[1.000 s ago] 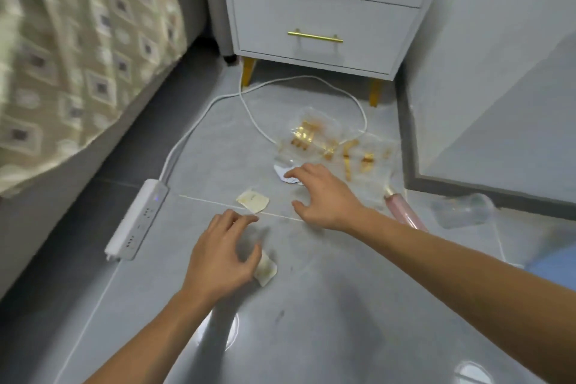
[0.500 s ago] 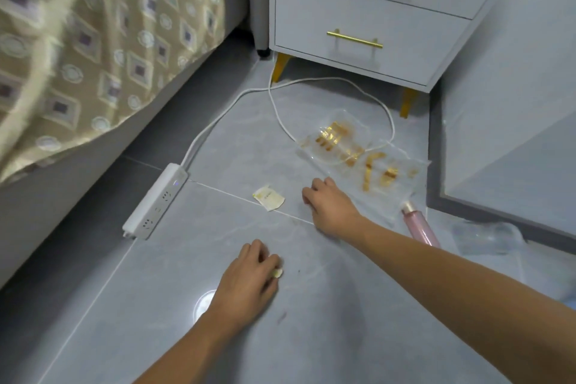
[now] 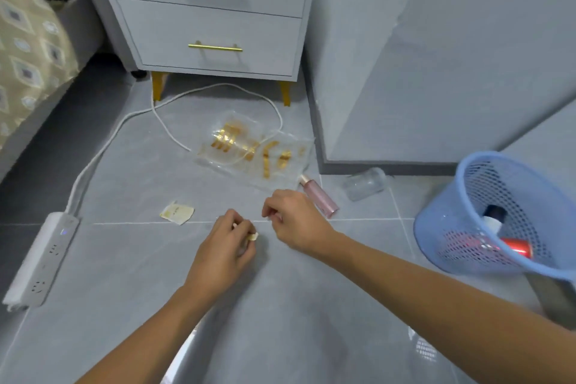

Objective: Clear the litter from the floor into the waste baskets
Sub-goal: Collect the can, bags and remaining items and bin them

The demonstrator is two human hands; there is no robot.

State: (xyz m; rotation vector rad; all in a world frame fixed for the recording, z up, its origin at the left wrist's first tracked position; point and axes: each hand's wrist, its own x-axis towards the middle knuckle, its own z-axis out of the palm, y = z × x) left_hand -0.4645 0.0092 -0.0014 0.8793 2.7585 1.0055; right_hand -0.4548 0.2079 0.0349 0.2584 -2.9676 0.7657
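Litter lies scattered on the grey tiled floor [image 3: 131, 274]: a cream paper scrap [image 3: 177, 213] beside a tile seam, a clear plastic bag [image 3: 254, 154] with gold print, a pink bottle [image 3: 319, 196] touching the bag's edge and a clear cup [image 3: 364, 184] on its side against the wall base. The left hand [image 3: 223, 248] pinches a small cream scrap [image 3: 253, 236]; the right hand [image 3: 296, 220] is curled just beside it, its contents hidden. A blue mesh basket [image 3: 436, 227] at the right holds a red can [image 3: 516, 249]. A white power strip [image 3: 40, 262] lies at the left, below a grey nightstand [image 3: 212, 31].
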